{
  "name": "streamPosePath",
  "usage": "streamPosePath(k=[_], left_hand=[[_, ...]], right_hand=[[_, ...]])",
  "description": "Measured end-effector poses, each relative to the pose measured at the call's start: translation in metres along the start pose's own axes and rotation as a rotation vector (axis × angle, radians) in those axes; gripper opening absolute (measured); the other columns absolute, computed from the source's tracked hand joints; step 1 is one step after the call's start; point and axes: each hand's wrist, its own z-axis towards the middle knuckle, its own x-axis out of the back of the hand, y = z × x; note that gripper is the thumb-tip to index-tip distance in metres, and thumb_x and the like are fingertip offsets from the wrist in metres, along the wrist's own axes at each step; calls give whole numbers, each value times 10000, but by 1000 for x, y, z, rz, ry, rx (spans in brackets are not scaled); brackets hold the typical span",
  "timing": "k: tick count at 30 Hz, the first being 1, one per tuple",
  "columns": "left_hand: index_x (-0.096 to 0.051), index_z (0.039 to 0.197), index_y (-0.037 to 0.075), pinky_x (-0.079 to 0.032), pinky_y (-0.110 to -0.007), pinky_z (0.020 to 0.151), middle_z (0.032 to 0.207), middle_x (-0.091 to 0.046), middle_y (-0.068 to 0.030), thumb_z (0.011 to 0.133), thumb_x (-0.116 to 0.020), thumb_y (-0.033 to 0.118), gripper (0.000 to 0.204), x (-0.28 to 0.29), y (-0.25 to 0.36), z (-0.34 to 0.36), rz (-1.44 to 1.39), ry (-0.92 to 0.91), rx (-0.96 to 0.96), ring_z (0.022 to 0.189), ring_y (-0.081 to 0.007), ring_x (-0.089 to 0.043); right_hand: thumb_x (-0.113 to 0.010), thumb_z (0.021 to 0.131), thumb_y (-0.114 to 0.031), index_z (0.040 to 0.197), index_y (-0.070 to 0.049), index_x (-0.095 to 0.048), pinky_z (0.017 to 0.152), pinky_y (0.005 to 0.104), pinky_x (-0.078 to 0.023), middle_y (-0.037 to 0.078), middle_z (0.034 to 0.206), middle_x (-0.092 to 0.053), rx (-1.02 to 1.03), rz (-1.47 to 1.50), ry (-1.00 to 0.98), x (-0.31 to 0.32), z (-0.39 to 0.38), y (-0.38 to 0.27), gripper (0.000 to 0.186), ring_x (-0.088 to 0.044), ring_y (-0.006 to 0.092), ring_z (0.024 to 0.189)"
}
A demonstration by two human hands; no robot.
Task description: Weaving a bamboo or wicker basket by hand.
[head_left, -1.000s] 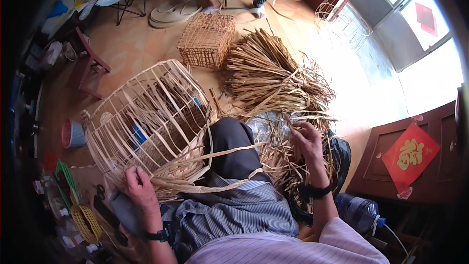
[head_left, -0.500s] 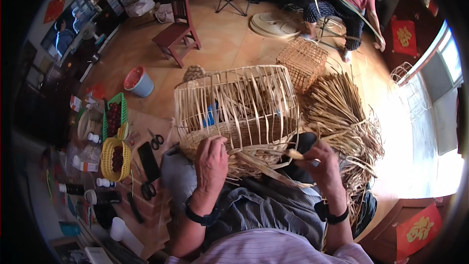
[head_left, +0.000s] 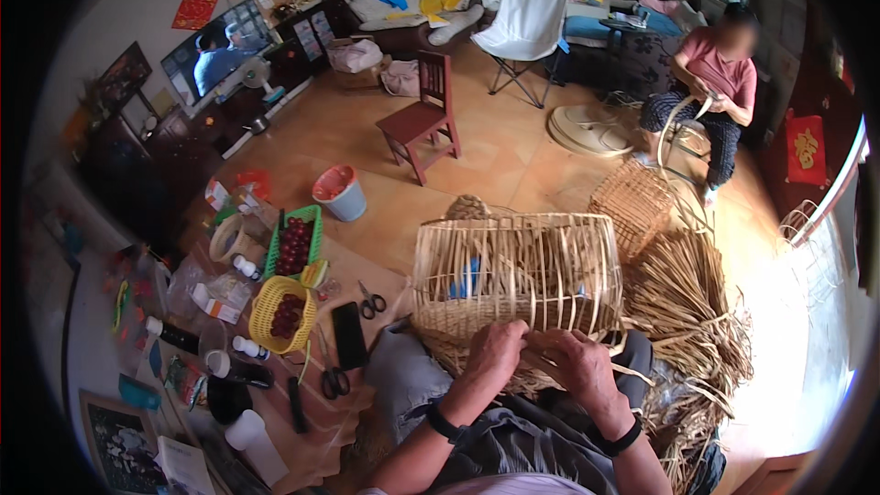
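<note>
A partly woven basket [head_left: 513, 312] rests on my lap, with a dense plaited lower wall and open upright slats above. My left hand [head_left: 498, 348] is closed at its near edge, fingertips pinching a flat dry plant strip. Close beside it my right hand [head_left: 579, 368] bends its fingers over the same strip, thumb and fingertips pressed together. Loose strip ends [head_left: 632, 373] stick out past the right hand. The wooden-handled tool seen earlier does not show now. Something blue [head_left: 465, 278] is visible through the slats.
A heap of dry stalks [head_left: 687, 302] lies to the right, with another basket [head_left: 632, 206] behind. At left are scissors [head_left: 371, 301], a phone [head_left: 349, 335] and a yellow fruit basket [head_left: 282, 315]. A red chair [head_left: 423, 124] stands ahead; a seated person [head_left: 715, 82] handles a pale strip.
My view has tilted up and turned left. My hands have come together at the basket's near edge, and the tool has gone from sight. The seated person's hands have drawn together.
</note>
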Motion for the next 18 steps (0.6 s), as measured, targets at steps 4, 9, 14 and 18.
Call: streamPosePath(k=[4,9,14,18], left_hand=[[-817,1042,81,-601,-524,817,936,-781,-223,937,-793,131,119,5,-3,8,1,25,-44,921,-438,-769],[-821,1033,105,-604,-494,788,907,-791,-183,926,-754,66,132,-2,-7,12,-57,29,-44,891,-403,-780],[-809,1007,93,-605,-451,753,891,-807,-150,889,-770,52,131,-8,-17,14,-252,52,-52,868,-345,-802],[-760,960,55,-593,-483,764,869,-789,-176,892,-692,-14,118,-17,-21,15,-170,49,-87,868,-381,-785]], right_hand=[[-861,934,-301,1067,-82,-763,681,466,-610,153,907,-780,-50,-32,96,-14,11,0,274,-767,373,776],[-795,933,-183,926,-71,-672,613,493,-557,172,816,-741,-96,-168,126,-19,15,-9,167,-739,386,718],[-770,925,-141,895,-75,-622,583,495,-535,178,778,-713,-70,-213,98,-27,18,-14,165,-725,389,685],[-798,922,-243,780,-91,-642,554,497,-525,171,637,-668,-44,-308,53,-42,26,-4,260,-690,396,581]])
